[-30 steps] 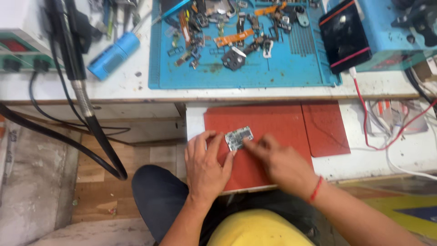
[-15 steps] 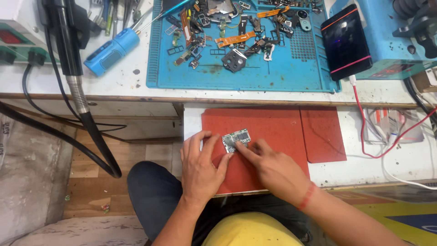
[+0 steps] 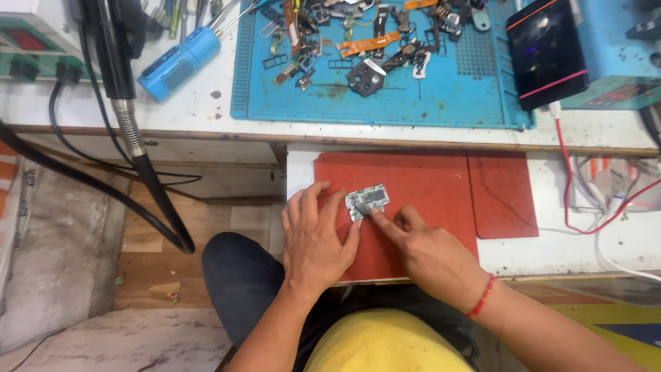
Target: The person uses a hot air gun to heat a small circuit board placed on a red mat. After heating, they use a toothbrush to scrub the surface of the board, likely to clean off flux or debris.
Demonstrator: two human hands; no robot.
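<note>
Left hand [image 3: 313,238] lies flat, fingers [image 3: 318,201] spread apart with tips against the left edge of a small circuit board [image 3: 367,202]; right hand [image 3: 428,251] has its forefinger extended, pressing the board's lower edge, other fingers curled, neither hand clamped on it. The board is a small silver-grey rectangle, metallic shielding with speckled detail, lying slightly tilted on the left half of a matte red mat [image 3: 427,186]. Beyond the red mat on the white bench [image 3: 206,103] sits a ribbed blue mat [image 3: 441,103] strewn with flex cables and small parts; left of it, a blue cylindrical tool [image 3: 179,63].
</note>
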